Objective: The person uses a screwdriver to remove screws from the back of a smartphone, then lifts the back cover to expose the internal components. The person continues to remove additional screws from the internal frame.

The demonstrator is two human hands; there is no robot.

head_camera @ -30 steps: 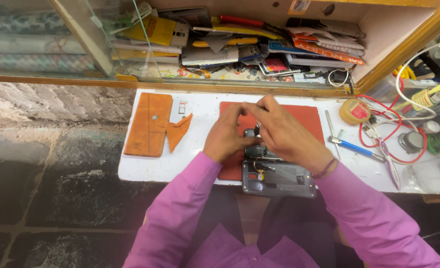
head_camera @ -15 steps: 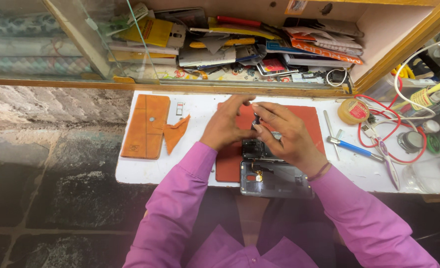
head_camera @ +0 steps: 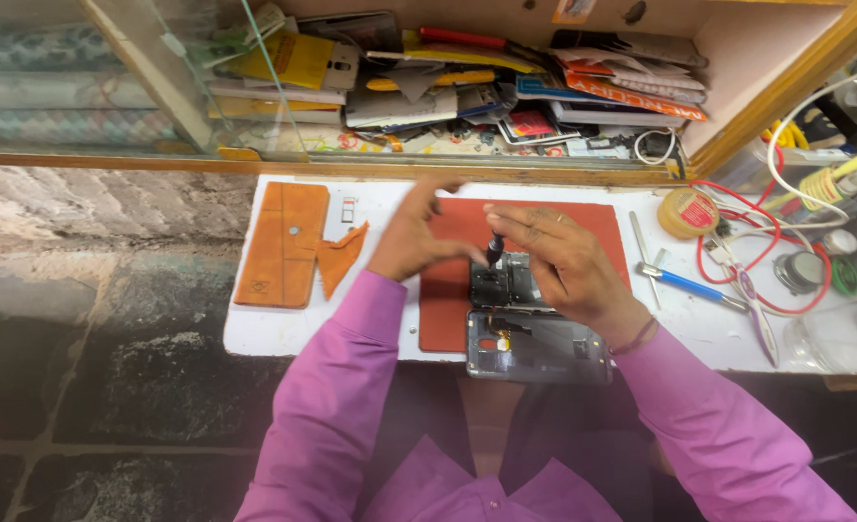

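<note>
Pinching a small dark tool [head_camera: 493, 249] between thumb and fingers, the right hand [head_camera: 559, 261] keeps it upright, with its tip down on the opened phone [head_camera: 525, 324]. The left hand [head_camera: 412, 235] is just beside, with fingers loosely curved and partly spread; whether it grasps something, I cannot tell. The phone lies with the back removed, half on the red mat [head_camera: 453, 300] and half over the near edge of the white table [head_camera: 264, 329]. To the left lies an orange leather case [head_camera: 284, 244], to the right a blue-handled tool [head_camera: 691, 285] and a roll of tape [head_camera: 687, 212] near red wires [head_camera: 738, 242].
</note>
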